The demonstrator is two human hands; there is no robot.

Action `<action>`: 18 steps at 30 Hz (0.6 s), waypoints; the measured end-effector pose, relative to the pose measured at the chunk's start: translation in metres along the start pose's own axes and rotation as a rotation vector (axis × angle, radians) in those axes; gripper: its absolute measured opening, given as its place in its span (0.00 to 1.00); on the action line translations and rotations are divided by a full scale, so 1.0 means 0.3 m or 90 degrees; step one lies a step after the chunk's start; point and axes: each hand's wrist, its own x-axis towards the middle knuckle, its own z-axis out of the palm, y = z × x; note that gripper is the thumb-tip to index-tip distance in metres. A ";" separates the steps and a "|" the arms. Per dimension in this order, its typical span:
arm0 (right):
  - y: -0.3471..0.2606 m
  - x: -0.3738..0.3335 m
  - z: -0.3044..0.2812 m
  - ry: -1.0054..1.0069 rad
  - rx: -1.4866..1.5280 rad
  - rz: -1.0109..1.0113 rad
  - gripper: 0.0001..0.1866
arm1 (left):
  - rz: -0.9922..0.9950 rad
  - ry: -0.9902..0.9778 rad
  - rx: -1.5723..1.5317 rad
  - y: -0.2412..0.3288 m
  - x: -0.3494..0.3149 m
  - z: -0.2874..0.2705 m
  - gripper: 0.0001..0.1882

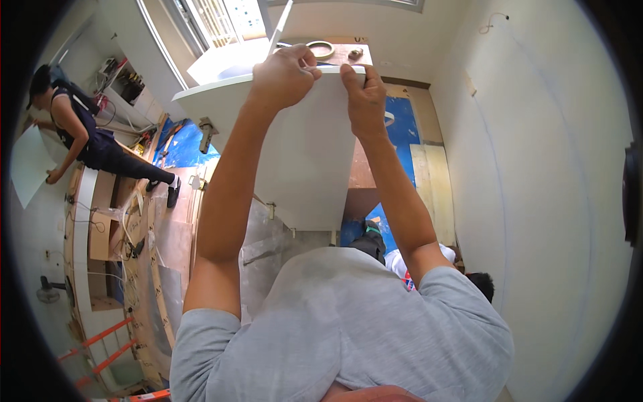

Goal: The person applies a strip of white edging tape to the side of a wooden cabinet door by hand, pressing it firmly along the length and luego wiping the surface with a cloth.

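A white cabinet door panel (305,144) stands in front of me, with metal hinges (206,134) along its left side. My left hand (282,79) is closed at its top edge, fingers pinched together. From that hand a thin white strip (280,28) sticks up, its lower end hidden by the fingers. My right hand (366,97) grips the panel's top right corner, thumb on the near face and fingers curled over the edge.
Beyond the panel, a tape roll (320,49) lies on a wooden board (345,53). At left, another person (80,127) holds a white sheet (32,164). Someone partly hidden is low beside my right arm. An orange ladder (107,348) stands lower left; a white wall (536,167) rises at right.
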 end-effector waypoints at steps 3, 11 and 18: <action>0.001 0.009 -0.034 -0.079 0.049 0.044 0.18 | 0.006 -0.002 0.019 0.008 -0.015 -0.008 0.26; -0.056 -0.039 0.011 -0.066 -0.121 -0.122 0.27 | 0.134 -0.039 -0.122 -0.170 -0.046 -0.140 0.15; -0.009 -0.036 0.013 -0.027 -0.173 -0.083 0.17 | 0.070 0.050 -0.052 -0.161 -0.115 -0.092 0.09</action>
